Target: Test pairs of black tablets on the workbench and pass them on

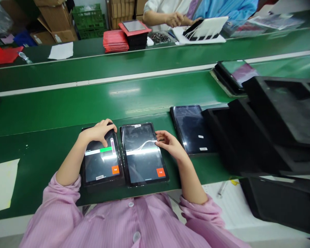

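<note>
At the far left, a pale sheet of paper (3,186) lies on the green table (41,144). Further back are a red sheet (3,53), a white sheet (61,51) and a pile of red packs (115,42).

The left grip (98,132) is spread moderately wide over the upper part of the left tablet (93,167), fingers at its top right corner and thumb over the screen. That screen shows a white bar, a green bar and an orange "Fail" box at the lower right.

Just beside it lies the right tablet (142,162), face up, with 1 pale bar across and 1 orange "Fail" box. The right grip (170,143) is at its right edge, loosely curved, thumb and fingers a narrow gap apart.

Across the table, a co-worker's hand (174,19) is near a tilted black-and-white device (206,29).

To the right of the right grip lies a dark-screened tablet (189,129) with 2 small white labels; black foam trays (286,113) overlap its right side. Behind the trays is a stack of flat devices (232,77).
</note>
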